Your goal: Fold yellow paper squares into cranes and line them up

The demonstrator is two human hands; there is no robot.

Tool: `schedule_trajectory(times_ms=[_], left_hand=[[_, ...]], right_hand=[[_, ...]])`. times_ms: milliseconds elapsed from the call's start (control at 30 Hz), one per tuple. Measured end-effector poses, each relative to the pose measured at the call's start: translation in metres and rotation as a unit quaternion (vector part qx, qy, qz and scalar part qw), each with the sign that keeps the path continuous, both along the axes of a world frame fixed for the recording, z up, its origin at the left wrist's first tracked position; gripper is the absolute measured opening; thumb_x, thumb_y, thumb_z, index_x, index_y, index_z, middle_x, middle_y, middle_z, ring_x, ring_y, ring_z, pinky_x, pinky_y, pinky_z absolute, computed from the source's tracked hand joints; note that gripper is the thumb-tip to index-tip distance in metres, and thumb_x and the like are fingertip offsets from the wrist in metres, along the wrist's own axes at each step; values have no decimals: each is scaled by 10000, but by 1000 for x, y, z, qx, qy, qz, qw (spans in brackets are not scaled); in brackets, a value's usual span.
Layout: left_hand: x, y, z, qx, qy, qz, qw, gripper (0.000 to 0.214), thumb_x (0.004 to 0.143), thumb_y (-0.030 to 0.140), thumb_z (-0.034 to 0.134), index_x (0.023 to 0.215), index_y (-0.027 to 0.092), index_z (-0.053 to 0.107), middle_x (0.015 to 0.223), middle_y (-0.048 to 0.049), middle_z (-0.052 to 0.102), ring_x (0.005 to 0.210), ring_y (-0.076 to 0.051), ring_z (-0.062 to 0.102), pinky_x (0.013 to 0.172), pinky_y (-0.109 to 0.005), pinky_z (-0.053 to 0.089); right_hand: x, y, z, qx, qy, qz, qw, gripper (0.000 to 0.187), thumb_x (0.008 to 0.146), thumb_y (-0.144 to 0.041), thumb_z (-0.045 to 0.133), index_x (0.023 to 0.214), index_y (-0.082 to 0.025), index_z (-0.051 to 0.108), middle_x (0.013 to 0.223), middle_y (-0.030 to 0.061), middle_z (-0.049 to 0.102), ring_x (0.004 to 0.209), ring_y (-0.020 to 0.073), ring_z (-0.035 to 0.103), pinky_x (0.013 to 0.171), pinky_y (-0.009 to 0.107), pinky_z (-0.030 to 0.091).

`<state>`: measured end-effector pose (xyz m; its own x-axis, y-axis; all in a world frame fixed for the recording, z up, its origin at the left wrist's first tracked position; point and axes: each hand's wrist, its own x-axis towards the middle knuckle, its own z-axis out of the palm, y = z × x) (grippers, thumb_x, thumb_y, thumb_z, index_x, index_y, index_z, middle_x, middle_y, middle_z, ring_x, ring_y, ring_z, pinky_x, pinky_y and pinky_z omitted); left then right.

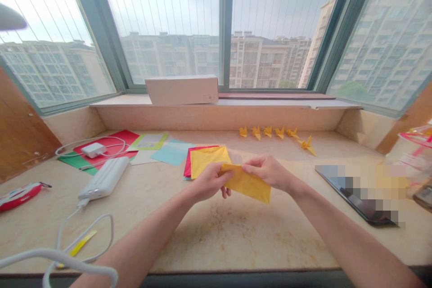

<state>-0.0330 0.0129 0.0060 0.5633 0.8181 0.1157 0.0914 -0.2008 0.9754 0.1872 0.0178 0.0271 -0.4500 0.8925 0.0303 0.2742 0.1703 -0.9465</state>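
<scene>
- Your left hand point(211, 180) and right hand point(268, 172) are close together, both pinching one folded yellow paper point(249, 184), which is held between them just above the counter point(216, 234).
- Well left of your left hand lies a white power bank point(104, 177). Well right of your right hand lies a dark tablet point(357, 202).
- Just beyond your left hand, a yellow sheet point(207, 159) lies on a red sheet point(187, 164).
- Farther beyond your right hand is a row of small paper cranes point(268, 132).
- Farthest off, a white box point(182, 90) rests on the windowsill.
</scene>
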Motion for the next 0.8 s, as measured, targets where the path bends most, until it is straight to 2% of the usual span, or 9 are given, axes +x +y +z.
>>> schedule_trajectory(times_ms=[200,333,500,667,800], left_hand=[[1,-4,1,43,18,78,996,481,927,577,475,797,129,591,494,4,584,366,-106,568,305,-146,374],[0,-1,-2,69,28,128,989,481,942,563,445,755,138,570,497,4,586,343,-95,544,290,-140,331],[-2,0,2,99,11,176,979,458,954,552,426,754,156,543,448,37,530,305,-71,470,292,-139,297],[-8,3,5,84,-12,201,976,435,931,565,467,751,176,536,461,37,542,312,-92,489,288,-163,308],[-11,7,6,47,-34,196,979,416,906,580,497,787,186,551,506,13,599,356,-137,561,302,-195,361]], right_hand=[[-9,-6,1,20,-2,-6,1000,411,825,-525,646,808,-130,758,710,49,714,593,148,589,533,240,387],[-10,-6,1,34,-11,-17,999,415,840,-531,626,822,-137,756,732,47,717,621,158,599,542,244,390],[-3,-2,2,45,-3,-36,998,391,830,-523,644,785,-145,733,704,20,706,618,148,595,561,242,397],[10,5,4,45,-10,-19,999,377,826,-514,658,833,-150,754,816,44,750,731,175,642,691,276,462],[14,13,1,80,2,-59,995,367,793,-518,694,822,-157,756,839,61,760,778,200,661,750,310,486]])
